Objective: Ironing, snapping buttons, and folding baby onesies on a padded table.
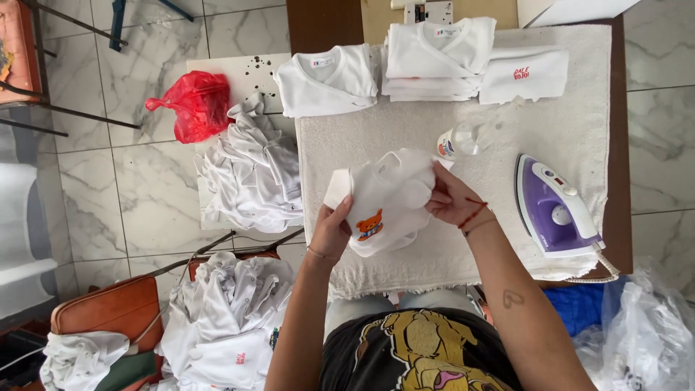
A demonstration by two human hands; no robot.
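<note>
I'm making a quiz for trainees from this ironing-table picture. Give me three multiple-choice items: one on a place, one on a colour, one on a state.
1. Where is the iron?
A. On the towel-covered table, beside the right hand
B. On the floor
C. On the chair

2. What colour is the plastic bag beside the loose pile of clothes?
A. Blue
B. Red
C. Green

3. How is the small white garment with the bear picture held?
A. Lying flat, untouched
B. Under the iron
C. Held by both hands, with the left hand at its lower edge

Answers: 1 A, the iron is on the towel; 2 B, the bag is plainly red; 3 C, fingers of both hands grip it.
</note>
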